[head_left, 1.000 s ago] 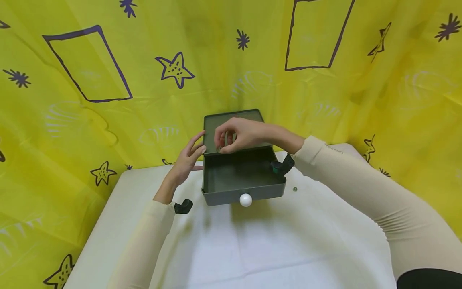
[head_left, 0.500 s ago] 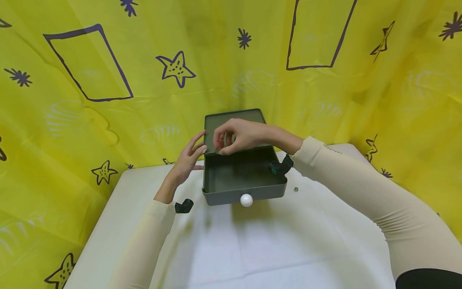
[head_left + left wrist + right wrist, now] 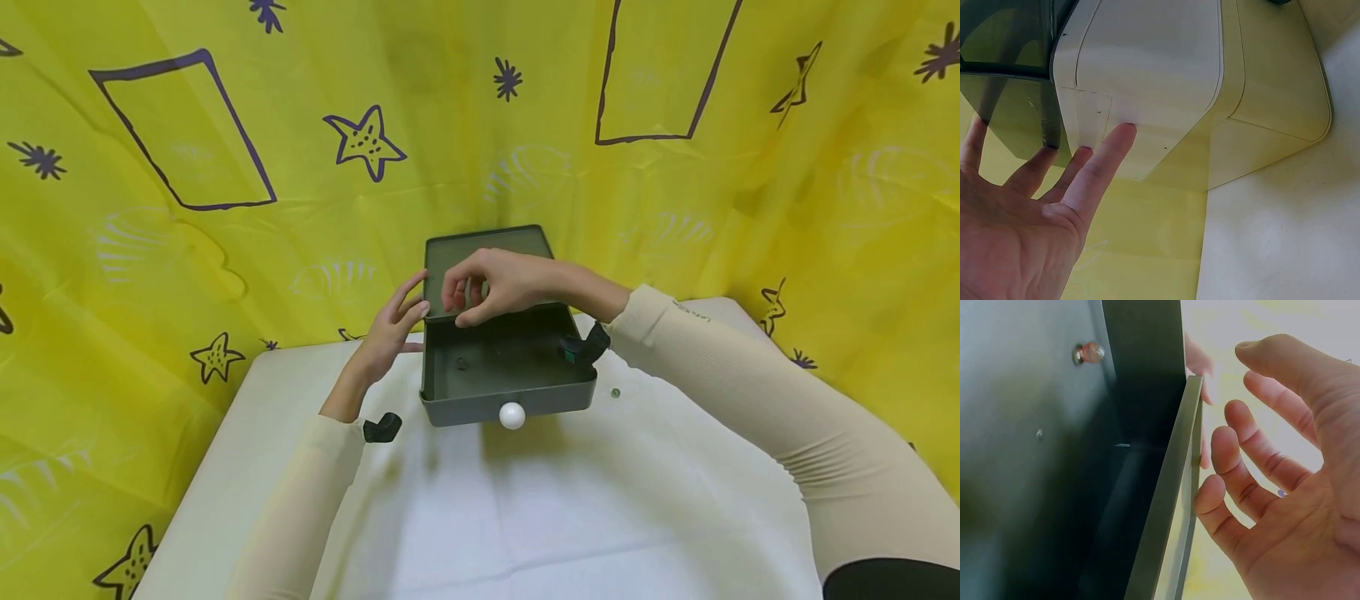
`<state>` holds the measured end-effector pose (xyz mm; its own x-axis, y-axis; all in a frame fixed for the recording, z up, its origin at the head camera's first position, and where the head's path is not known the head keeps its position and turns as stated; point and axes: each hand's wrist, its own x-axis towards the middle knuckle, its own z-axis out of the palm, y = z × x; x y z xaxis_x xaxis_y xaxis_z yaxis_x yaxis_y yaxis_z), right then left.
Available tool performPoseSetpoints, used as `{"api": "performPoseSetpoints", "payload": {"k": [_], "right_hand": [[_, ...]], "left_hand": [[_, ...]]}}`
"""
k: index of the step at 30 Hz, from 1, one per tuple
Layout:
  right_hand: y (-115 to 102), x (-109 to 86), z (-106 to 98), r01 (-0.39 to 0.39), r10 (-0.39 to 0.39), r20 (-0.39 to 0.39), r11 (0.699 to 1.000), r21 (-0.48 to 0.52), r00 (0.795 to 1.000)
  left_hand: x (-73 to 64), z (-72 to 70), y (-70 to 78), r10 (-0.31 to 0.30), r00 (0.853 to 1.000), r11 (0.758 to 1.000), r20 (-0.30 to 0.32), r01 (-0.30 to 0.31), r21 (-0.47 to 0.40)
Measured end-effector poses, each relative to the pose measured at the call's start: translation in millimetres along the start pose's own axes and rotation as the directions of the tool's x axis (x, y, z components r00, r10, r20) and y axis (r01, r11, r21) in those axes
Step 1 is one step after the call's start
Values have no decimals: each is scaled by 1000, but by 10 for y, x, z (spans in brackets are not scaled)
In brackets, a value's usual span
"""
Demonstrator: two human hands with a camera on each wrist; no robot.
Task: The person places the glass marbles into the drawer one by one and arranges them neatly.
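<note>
A dark grey box [image 3: 467,412] with a white knob [image 3: 512,416] on its front stands on the table, its lid [image 3: 495,240] raised at the back. A small glassy ball, like a marble [image 3: 462,363], is inside near the left; the right wrist view shows this marble [image 3: 1090,353] as pinkish and shiny. Over the box's back edge is my right hand [image 3: 506,279], fingers loosely curved, thumb apart, holding nothing. My left hand [image 3: 381,337] touches the left side around the lid and box; its fingers [image 3: 1100,165] are fairly straight against the outer wall.
On the white-covered table [image 3: 570,517], a small greenish round piece [image 3: 615,392] lies right of the box. A yellow curtain [image 3: 442,108] with drawn stars hangs close behind. Dark wrist-worn cameras sit at both cuffs, the right one [image 3: 588,343] over the box's right side.
My right thumb and fingertips pinched a small round piece earlier; they have parted, and a marble is now inside the box. My left hand and the box have stayed in place.
</note>
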<state>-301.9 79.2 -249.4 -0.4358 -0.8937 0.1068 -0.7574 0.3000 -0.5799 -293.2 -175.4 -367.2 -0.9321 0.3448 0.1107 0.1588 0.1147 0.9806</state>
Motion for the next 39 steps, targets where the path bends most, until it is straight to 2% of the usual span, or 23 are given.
{"api": "performPoseSetpoints", "payload": {"k": [12, 23, 31, 39], "right_hand": [[-34, -56, -23, -25, 25, -15, 1000, -5, 1000], [-51, -221, -138, -43, 41, -65, 999, -27, 997], [-26, -471, -215, -73, 70, -113, 997, -24, 991], [-17, -802, -300, -136, 133, -205, 991, 2, 970]], "left_hand": [[-12, 3, 12, -3, 1000, 1000, -1, 3, -2], [-13, 0, 13, 4, 1000, 1000, -4, -4, -4], [-16, -3, 5, 14, 1000, 1000, 1, -14, -7], [-8, -1, -13, 20, 1000, 1000, 2, -20, -12]]}}
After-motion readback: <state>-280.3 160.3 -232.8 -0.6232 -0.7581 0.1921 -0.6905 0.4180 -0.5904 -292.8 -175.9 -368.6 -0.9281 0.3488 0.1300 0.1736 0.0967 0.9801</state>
